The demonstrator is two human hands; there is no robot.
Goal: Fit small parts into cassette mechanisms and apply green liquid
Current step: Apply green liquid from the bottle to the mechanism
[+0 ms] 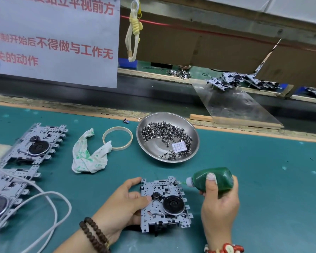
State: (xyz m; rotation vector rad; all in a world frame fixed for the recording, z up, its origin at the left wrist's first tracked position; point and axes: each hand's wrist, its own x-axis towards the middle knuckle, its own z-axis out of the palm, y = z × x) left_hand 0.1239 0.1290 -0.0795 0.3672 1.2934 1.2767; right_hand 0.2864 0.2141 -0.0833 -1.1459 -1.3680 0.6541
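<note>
At the far left of the green desk (263,207), two cassette mechanisms lie flat: one farther back (35,143) and one nearer (5,196), cut off by the picture's edge. A white cable (49,212) loops over the nearer one and across the desk. Right of them lies a crumpled white rag (88,157) flecked with green, its upper end overlapping a pale ring (117,138) (it looks like a roll of tape, though that is hard to confirm). Above, at the far side, hangs a white sign (53,39) with red characters.

In the near middle, the left hand (122,203), a dark bead bracelet (94,234) on its wrist, grips the left edge of a third cassette mechanism (164,201), thumb on top beside the small pulley and fingers curled at the far corner. This mechanism rests on the desk with its black flywheel facing up.

Beyond it stands a steel bowl (153,152) holding a heap of small dark parts (168,134) and a white label.

The right hand (219,199), with a red and white bracelet on its wrist, is wrapped round a green liquid bottle (224,177) lying nearly level, its white nozzle pointing left and meeting the far right edge of the held mechanism.

At the far right, more mechanisms (232,79) sit on a ledge above a clear sloping sheet.
</note>
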